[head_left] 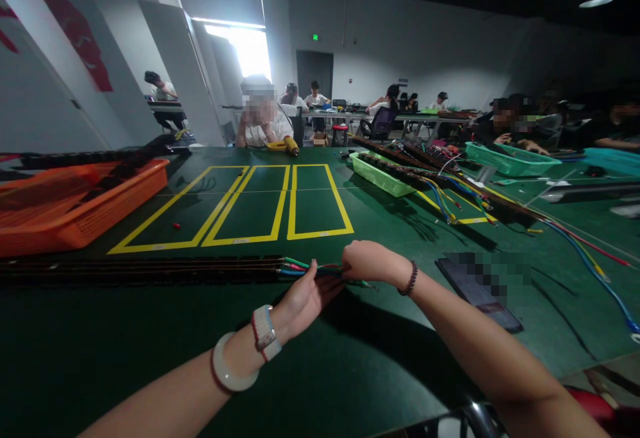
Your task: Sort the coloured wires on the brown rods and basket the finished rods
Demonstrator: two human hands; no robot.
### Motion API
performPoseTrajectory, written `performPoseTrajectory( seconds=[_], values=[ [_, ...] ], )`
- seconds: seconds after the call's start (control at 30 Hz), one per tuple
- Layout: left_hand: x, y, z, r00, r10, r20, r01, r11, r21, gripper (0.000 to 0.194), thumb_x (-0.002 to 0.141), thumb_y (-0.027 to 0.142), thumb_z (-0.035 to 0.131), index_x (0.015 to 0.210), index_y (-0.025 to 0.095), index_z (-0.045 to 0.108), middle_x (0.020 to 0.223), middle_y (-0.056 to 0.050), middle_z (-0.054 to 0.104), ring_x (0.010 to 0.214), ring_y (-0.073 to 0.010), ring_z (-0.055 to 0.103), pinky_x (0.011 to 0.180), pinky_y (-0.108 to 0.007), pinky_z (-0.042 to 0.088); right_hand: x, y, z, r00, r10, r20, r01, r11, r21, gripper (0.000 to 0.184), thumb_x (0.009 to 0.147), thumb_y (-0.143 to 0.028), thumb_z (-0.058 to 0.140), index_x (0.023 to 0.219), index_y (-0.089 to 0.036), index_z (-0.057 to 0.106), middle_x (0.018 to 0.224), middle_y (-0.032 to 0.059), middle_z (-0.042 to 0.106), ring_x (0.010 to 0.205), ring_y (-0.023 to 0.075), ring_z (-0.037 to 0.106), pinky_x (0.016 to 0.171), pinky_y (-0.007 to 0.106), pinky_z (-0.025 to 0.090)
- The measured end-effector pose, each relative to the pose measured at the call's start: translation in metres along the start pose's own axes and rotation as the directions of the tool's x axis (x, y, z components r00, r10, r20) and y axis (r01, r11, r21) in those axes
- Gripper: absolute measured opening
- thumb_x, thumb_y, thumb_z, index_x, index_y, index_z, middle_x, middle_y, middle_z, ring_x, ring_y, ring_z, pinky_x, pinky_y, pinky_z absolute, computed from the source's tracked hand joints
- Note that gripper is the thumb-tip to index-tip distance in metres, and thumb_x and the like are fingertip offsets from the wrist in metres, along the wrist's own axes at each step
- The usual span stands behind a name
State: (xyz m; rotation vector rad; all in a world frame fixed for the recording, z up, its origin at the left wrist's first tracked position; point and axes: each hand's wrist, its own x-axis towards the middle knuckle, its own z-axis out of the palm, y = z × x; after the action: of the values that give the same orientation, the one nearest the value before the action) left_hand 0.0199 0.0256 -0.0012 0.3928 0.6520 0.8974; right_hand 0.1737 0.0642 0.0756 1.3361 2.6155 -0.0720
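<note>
Open left hand [306,299] is cradling wires [294,269] from the black cable chain [150,270], likely steadying them while right hand [370,265] is pinching them.

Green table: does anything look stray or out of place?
One small red piece lies alone inside the leftmost yellow taped outline, apart from the wires. It looks stray, possibly dropped; too small to identify.

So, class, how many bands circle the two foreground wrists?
3: a pale-strapped watch and a thick white bangle on the left wrist, a dark beaded bracelet on the right wrist.
</note>
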Motion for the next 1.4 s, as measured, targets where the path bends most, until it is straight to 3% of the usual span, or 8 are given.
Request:
performPoseTrajectory(
  seconds=[0.27,0.47,0.57,0.87,1.03,1.2,1.4],
  values=[
    [-0.001,-0.001,0.001,0.999,0.044,0.019,-0.044,0.999,0.0,0.032,0.093,0.033,0.04,0.106,0.008,0.056,0.109,-0.017,0.063,0.106,-0.0226,0.058,0.099,-0.038,0.041,0.01,0.014,0.003,0.991,0.06,-0.117,-0.064,0.997,-0.033,0.02,0.083,-0.026,0.058,0.088,-0.012,0.071,0.083,0.0139,0.067,0.078,0.0235,0.064,0.069,0.028,0.048],
    [0.001,0.001,-0.001,1.0,0.011,-0.001,-0.011,1.0,0.007,0.029,0.092,0.03,0.042,0.1,0.006,0.056,0.107,-0.019,0.063,0.102,-0.024,0.06,0.095,-0.039,0.043,0.032,0.023,0.027,0.964,0.055,-0.262,-0.079,0.994,-0.08,0.021,0.088,-0.021,0.052,0.087,-0.008,0.069,0.086,0.0155,0.066,0.081,0.0229,0.063,0.075,0.028,0.047],
    [0.002,0.002,0.0,1.0,0.014,0.004,-0.014,1.0,-0.021,0.026,0.092,0.028,0.042,0.095,0.006,0.057,0.105,-0.019,0.063,0.1,-0.0245,0.061,0.092,-0.038,0.046,0.043,0.032,0.041,0.939,0.041,-0.34,-0.06,0.997,-0.047,0.022,0.089,-0.023,0.052,0.091,-0.01,0.069,0.088,0.0132,0.066,0.083,0.0214,0.062,0.078,0.027,0.045],
    [-0.001,0.004,0.004,1.0,0.002,-0.029,-0.002,1.0,-0.011,0.031,0.092,0.031,0.04,0.094,0.005,0.058,0.103,-0.019,0.064,0.096,-0.0242,0.062,0.086,-0.036,0.049,0.056,0.052,0.06,0.916,-0.027,-0.4,0.049,0.998,0.045,0.023,0.09,-0.034,0.053,0.098,-0.021,0.07,0.093,0.0061,0.065,0.088,0.0148,0.057,0.08,0.022,0.038],
    [0.001,0.003,0.002,1.0,0.004,-0.004,-0.004,1.0,-0.002,0.034,0.093,0.032,0.039,0.1,0.004,0.057,0.111,-0.02,0.062,0.101,-0.025,0.061,0.088,-0.036,0.048,0.051,0.054,0.051,0.949,-0.031,-0.313,0.063,0.993,0.095,0.025,0.084,-0.039,0.06,0.099,-0.022,0.07,0.091,0.0051,0.065,0.083,0.0156,0.058,0.069,0.021,0.037],
    [0.002,0.003,0.0,1.0,0.002,0.009,-0.002,1.0,-0.007,0.035,0.092,0.032,0.04,0.105,0.003,0.056,0.114,-0.022,0.06,0.104,-0.0258,0.059,0.092,-0.037,0.046,0.04,0.05,0.03,0.985,0.031,-0.168,0.014,0.967,0.255,0.024,0.079,-0.037,0.064,0.093,-0.018,0.069,0.083,0.0031,0.067,0.068,0.0118,0.056,0.057,0.019,0.033],
    [0.002,0.003,-0.001,0.999,0.004,0.037,-0.004,1.0,-0.012,0.033,0.092,0.032,0.041,0.1,0.004,0.057,0.11,-0.02,0.062,0.104,-0.0247,0.059,0.096,-0.038,0.043,0.015,0.05,-0.002,0.989,-0.11,0.099,0.065,0.924,0.377,0.044,0.084,-0.052,0.051,0.076,-0.012,0.068,0.066,0.003,0.063,0.054,0.0091,0.051,0.051,0.02,0.031]
  ],
)
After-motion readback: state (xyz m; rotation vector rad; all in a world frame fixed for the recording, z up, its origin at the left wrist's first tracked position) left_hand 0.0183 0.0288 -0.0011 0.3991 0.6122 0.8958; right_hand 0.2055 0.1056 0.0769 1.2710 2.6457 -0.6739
